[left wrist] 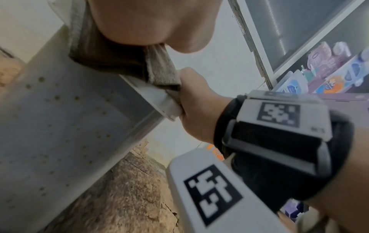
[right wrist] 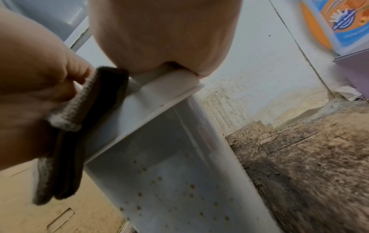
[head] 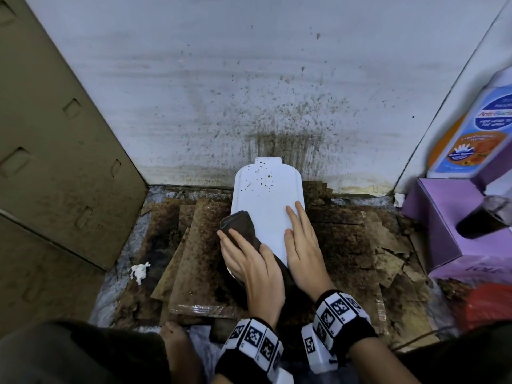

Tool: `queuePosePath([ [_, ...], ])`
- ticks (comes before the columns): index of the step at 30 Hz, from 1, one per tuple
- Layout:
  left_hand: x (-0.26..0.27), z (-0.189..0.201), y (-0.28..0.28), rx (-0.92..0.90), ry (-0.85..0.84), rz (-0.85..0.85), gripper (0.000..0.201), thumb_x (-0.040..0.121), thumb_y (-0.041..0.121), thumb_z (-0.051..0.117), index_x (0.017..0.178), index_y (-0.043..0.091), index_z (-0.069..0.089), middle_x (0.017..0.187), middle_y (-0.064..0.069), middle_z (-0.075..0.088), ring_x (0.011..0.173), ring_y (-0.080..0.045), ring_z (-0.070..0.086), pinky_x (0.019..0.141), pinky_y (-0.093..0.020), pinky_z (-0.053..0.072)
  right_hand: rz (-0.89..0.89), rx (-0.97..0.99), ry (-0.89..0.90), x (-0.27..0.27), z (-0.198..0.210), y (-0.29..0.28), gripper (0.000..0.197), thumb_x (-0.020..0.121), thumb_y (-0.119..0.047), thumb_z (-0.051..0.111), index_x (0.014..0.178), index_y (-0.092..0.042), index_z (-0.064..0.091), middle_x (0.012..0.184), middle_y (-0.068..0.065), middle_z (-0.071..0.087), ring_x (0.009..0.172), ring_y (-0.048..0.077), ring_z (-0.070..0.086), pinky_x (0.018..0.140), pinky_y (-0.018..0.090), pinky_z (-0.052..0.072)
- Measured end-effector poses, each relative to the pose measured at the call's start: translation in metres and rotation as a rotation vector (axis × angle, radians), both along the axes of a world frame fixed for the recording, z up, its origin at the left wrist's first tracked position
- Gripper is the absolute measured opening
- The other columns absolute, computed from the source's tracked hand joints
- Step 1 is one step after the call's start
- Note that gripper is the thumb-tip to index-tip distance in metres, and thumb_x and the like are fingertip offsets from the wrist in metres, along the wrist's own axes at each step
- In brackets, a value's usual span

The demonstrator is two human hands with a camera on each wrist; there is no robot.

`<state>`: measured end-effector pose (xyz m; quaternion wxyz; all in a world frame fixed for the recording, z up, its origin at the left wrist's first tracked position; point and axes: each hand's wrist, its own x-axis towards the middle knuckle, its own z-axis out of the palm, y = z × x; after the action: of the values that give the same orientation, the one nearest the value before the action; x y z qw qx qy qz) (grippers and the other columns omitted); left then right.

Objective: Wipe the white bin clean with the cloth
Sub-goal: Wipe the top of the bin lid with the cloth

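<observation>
Both wrists are banded with black straps carrying white marker blocks. By the left hand (head: 249, 261), a dark brown cloth (head: 241, 225) is pressed flat against the near left part of the white bin's lid (head: 266, 195), fingers extended over the fabric. The right hand (head: 304, 245) is laid flat on the lid's right edge, fingers straight, nothing gripped. The white bin is stood on stained, rust-brown cardboard (head: 199, 245) against a spattered white wall (head: 221, 92). Brown specks are seen on the lid's far end.
</observation>
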<state>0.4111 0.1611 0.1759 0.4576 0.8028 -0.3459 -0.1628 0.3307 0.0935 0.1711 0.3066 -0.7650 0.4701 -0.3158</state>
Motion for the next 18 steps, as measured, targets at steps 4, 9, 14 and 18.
queuePosePath([
  [4, 0.008, 0.007, -0.004, 0.048, 0.012, -0.015, 0.084, 0.093, 0.051, 0.016, 0.163, 0.007, 0.000, 0.172, -0.006, -0.010, 0.156, -0.020, -0.006, 0.122, -0.031, -0.005, 0.019, 0.028, 0.000, 0.001, 0.002, -0.001, 0.049, 0.110, -0.025, 0.031, 0.158, -0.026, 0.025, 0.168, -0.017, 0.006, 0.149, -0.008, 0.006, 0.120, 0.018, 0.009],
  [9, 0.033, 0.016, 0.000, 0.062, 0.038, -0.178, 0.065, 0.109, 0.038, 0.029, 0.164, 0.012, 0.004, 0.172, 0.000, -0.002, 0.156, -0.013, -0.002, 0.126, -0.030, -0.002, 0.009, 0.027, -0.008, 0.001, 0.001, -0.001, 0.049, 0.110, -0.025, 0.031, 0.158, -0.026, 0.026, 0.168, -0.017, 0.006, 0.150, -0.006, 0.008, 0.121, 0.021, 0.012],
  [14, 0.093, 0.024, -0.016, 0.180, 0.015, -0.504, 0.060, 0.112, 0.031, 0.026, 0.163, 0.019, -0.001, 0.171, 0.008, -0.006, 0.156, -0.004, -0.006, 0.117, -0.014, -0.007, 0.000, 0.024, -0.029, 0.001, 0.001, 0.000, 0.048, 0.110, -0.024, 0.033, 0.157, -0.027, 0.028, 0.167, -0.018, 0.008, 0.149, -0.008, 0.008, 0.121, 0.021, 0.012],
  [18, 0.121, 0.025, -0.035, 0.228, 0.012, -0.695, 0.061, 0.113, 0.030, 0.025, 0.161, 0.021, -0.011, 0.168, 0.011, -0.018, 0.153, 0.000, -0.015, 0.122, -0.019, -0.009, 0.008, 0.037, -0.015, 0.001, 0.003, -0.001, 0.048, 0.110, -0.025, 0.032, 0.157, -0.028, 0.028, 0.167, -0.019, 0.007, 0.144, -0.017, 0.003, 0.118, 0.016, 0.008],
])
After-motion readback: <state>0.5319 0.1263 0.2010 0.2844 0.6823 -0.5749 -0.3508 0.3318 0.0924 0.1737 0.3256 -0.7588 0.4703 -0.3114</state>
